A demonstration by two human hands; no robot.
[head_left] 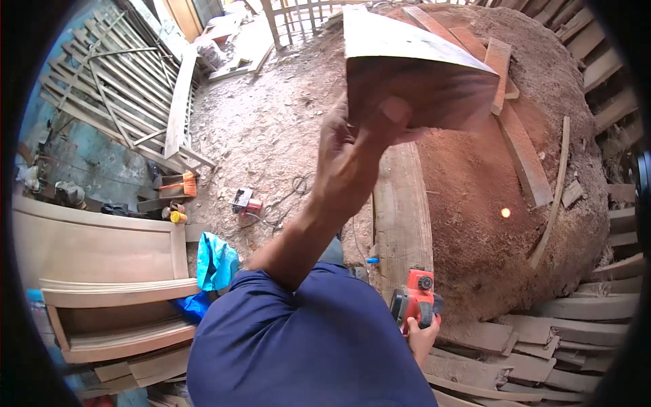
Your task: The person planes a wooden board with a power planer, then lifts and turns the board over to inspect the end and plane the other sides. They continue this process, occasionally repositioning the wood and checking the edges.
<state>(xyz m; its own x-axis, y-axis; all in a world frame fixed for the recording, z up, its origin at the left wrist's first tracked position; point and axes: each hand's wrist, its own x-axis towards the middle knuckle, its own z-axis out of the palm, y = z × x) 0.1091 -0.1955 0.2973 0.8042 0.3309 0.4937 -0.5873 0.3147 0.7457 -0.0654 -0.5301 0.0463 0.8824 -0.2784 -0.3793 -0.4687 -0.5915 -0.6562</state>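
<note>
My left hand [376, 129] is raised in front of me, its thumb and fingers closed round the near end of a wooden board [420, 85]. The board's top face is bright and its near side is dark reddish brown, a little blurred. Low on the right, my right hand [423, 336] grips a red and black power planer [417, 302]. The planer stands beside the near end of a long, thick wooden beam [403, 210]. Most of the right forearm is hidden behind the blue shirt.
Sawdust [475, 237] is heaped right of the beam, with loose planks [522, 156] on it. Stacked boards [590, 319] line the right side. A wooden furniture frame [102, 244] and blue cloth [215, 261] are at left. A red tool [247, 203] with a cord lies on the floor.
</note>
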